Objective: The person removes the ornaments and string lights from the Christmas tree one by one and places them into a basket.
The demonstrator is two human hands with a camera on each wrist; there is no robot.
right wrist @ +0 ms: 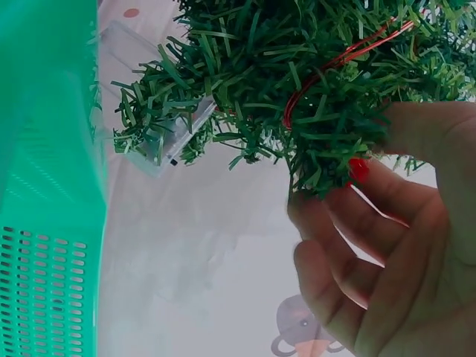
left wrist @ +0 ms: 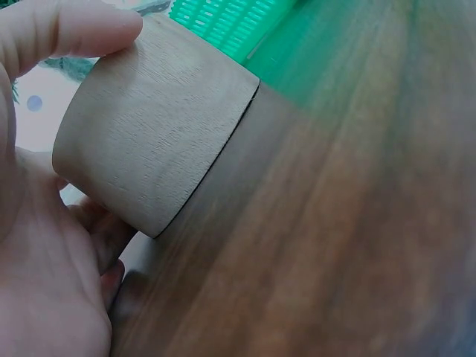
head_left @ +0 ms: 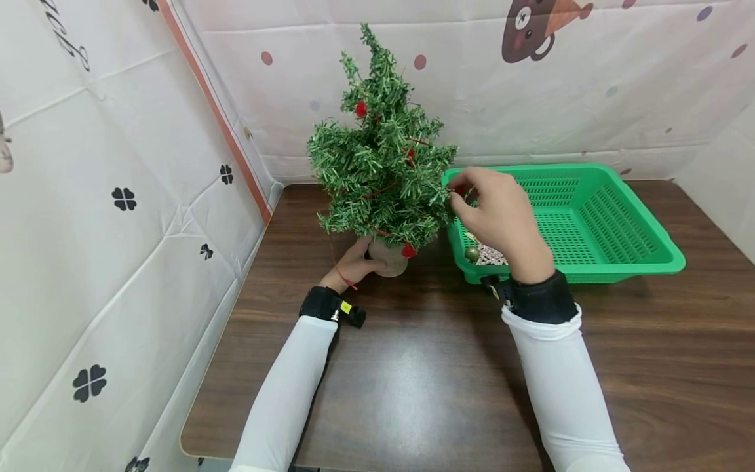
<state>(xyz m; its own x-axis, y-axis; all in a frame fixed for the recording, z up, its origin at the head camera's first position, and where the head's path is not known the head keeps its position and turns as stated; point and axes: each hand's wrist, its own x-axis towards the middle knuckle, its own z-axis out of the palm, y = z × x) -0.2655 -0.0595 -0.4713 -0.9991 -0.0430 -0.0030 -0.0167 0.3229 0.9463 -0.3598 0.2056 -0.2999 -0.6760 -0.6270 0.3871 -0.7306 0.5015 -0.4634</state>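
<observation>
The tree [head_left: 383, 151] stands upright near the far edge of the table [head_left: 401, 367], its wooden base [left wrist: 156, 126] at 6 o'clock. The left hand [head_left: 354, 262] has that base at about 7 o'clock, thumb on one side and fingers curled round the other. The right hand [head_left: 495, 203] is at the tree's 4 o'clock, thumb and fingers bent together round a branch tip and a red bit [right wrist: 358, 169] (just how firm the pinch is, I cannot tell).

A red cord [right wrist: 346, 56] runs through the needles, and its loose end hangs at about 7 o'clock, over or just in front of the left hand; touching or not, I cannot tell. That end looks the likeliest trouble: if the left hand pulls away while caught in it, the loops could drag loose. A hard tug by the right hand could bend the branch or tilt the tree, more so if the left grip slackens, since the base looks narrow under so wide a crown. The red bit, being small, might slip among the needles if the fingertips part too soon.

The green basket [head_left: 619, 269] sits close by at 4 o'clock, under the right forearm's reach; a dropped wrist could knock its rim and jostle the gold ball [head_left: 472, 254] inside.
</observation>
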